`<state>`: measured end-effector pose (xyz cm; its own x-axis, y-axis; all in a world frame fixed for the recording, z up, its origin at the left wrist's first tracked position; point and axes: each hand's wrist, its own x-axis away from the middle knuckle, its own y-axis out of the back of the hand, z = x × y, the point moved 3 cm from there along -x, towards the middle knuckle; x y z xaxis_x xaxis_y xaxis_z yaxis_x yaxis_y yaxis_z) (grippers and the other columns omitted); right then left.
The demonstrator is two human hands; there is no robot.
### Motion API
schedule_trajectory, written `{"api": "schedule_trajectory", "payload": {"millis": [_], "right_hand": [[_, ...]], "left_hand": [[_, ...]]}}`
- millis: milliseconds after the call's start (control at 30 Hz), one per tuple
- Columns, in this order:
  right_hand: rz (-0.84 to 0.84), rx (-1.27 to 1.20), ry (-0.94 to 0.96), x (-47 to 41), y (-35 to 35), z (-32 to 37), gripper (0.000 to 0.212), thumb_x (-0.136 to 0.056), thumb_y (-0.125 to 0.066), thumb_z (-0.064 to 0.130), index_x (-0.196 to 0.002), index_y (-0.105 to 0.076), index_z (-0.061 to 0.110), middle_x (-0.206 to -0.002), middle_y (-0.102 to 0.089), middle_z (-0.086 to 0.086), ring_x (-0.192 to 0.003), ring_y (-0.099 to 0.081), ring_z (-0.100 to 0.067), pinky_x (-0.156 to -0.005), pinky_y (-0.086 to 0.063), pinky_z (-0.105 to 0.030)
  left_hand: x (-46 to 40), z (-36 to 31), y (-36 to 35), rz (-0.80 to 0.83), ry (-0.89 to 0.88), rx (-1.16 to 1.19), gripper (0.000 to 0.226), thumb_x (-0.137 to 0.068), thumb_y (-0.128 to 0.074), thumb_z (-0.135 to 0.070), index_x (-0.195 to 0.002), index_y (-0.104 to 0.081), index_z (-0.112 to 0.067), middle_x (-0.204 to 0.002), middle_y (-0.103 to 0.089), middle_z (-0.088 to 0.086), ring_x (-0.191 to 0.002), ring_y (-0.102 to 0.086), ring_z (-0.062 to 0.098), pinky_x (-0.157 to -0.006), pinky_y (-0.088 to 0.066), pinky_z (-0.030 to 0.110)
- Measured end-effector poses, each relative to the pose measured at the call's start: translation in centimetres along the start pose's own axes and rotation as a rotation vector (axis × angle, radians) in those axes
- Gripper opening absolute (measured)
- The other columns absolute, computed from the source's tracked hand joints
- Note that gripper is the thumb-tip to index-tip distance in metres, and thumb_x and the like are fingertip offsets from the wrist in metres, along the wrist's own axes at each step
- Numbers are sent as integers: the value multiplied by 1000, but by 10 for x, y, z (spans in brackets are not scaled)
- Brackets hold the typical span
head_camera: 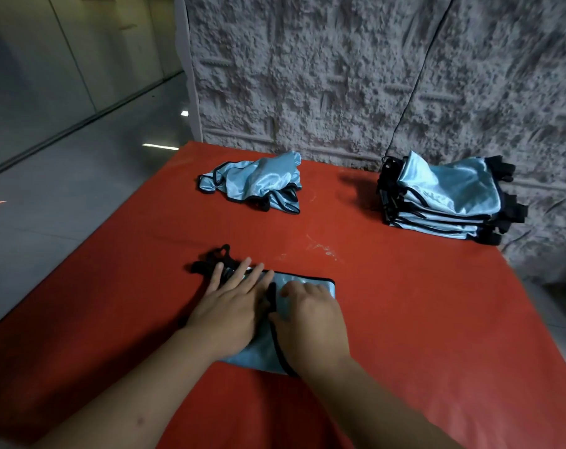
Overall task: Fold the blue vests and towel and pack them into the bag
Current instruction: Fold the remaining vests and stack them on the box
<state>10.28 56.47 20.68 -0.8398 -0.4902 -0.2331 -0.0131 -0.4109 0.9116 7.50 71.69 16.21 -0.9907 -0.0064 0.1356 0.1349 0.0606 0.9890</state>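
Red table (404, 303) against a rough grey wall (340, 76). Near edge: folded blue vest (302, 288) pressed flat by left hand (233, 306), fingers straight and spread; right hand (311, 314) on it, fingers curled, grip unclear. Farther back: crumpled vests (259, 181), well apart from the folded stack (447, 202).

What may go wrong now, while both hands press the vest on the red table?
The shiny vest may slide and unfold when the left hand and right hand lift. Its black straps stick out loose and may spoil the fold. The folded stack looks uneven on top, so another vest could slip off.
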Motion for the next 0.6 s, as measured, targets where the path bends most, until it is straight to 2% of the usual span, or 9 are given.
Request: {"api": "schedule_trajectory", "payload": {"millis": [67, 133, 200, 233, 300, 367, 400, 500, 600], "right_hand": [[7, -24, 243, 15, -5, 11, 20, -77, -65, 35, -94, -68, 25, -93, -67, 5, -93, -60, -19, -86, -50, -37], [204, 52, 274, 34, -22, 5, 45, -90, -48, 42, -129, -61, 23, -132, -62, 1, -129, -52, -21, -112, -40, -42], [351, 135, 230, 47, -26, -9, 62, -101, -28, 53, -158, -27, 27, -166, -26, -1, -156, -13, -20, -125, -13, -51], [431, 130, 200, 50, -24, -18, 65, -103, -19, 57, -161, -12, 29, -170, -9, 2, -156, 5, -15, -125, -1, -51], [490, 71, 138, 52, -12, -26, 71, -100, -9, 64, -162, -5, 29, -170, 4, 6, -154, 18, -10, -125, 9, -45], [424, 22, 20, 50, 1, -36, 72, -98, -19, 64, -161, -14, 29, -170, -4, 6, -156, 8, -12, -126, 4, -36], [349, 7, -67, 49, 9, -42, 73, -96, -26, 64, -159, -21, 27, -168, -15, 3, -156, -4, -16, -126, -6, -34], [132, -36, -342, 49, 31, -56, 64, -91, -44, 66, -133, -51, 19, -132, -60, -4, -128, -53, -25, -103, -43, -35], [248, -145, -540, 48, 34, -56, 48, -85, -58, 68, -83, -61, 21, -104, -73, -6, -104, -68, -27, -79, -50, -33]], "left_hand": [[-1, 0, 0, 20, -14, 0, 69, -99, -20, -38, -160, 12, -28, -167, 16, -9, -150, 28, 16, -123, 10, 52], [-3, 3, 1, -28, -10, 57, 65, -107, -30, -33, -160, 8, -27, -167, 15, -10, -150, 28, 11, -125, 10, 45], [-2, 9, 6, -145, 31, 140, 64, -107, -35, -40, -161, -3, -28, -169, 6, -8, -152, 20, 11, -126, 7, 39], [0, 11, 8, -220, 75, 161, 69, -104, -45, -45, -161, -11, -28, -170, -1, -4, -155, 12, 15, -126, 2, 39], [10, 12, 17, -386, 209, 141, 85, -86, -71, -52, -156, -31, -25, -166, -21, 7, -154, -15, 27, -124, -17, 46], [24, 11, 26, -513, 428, 125, 101, -60, -86, -59, -143, -46, -19, -151, -43, 14, -139, -40, 34, -109, -36, 52], [29, 15, 25, -509, 555, 164, 106, -50, -88, -63, -136, -49, -16, -140, -50, 15, -129, -47, 36, -100, -42, 52], [40, 27, 24, -194, 856, 366, 105, -42, -83, -78, -117, -56, -9, -117, -64, 14, -110, -62, 35, -84, -52, 41], [41, 35, 31, 22, 845, 505, 71, -52, -85, -70, -84, -65, -10, -90, -70, 7, -85, -69, 27, -69, -53, 31]]}}
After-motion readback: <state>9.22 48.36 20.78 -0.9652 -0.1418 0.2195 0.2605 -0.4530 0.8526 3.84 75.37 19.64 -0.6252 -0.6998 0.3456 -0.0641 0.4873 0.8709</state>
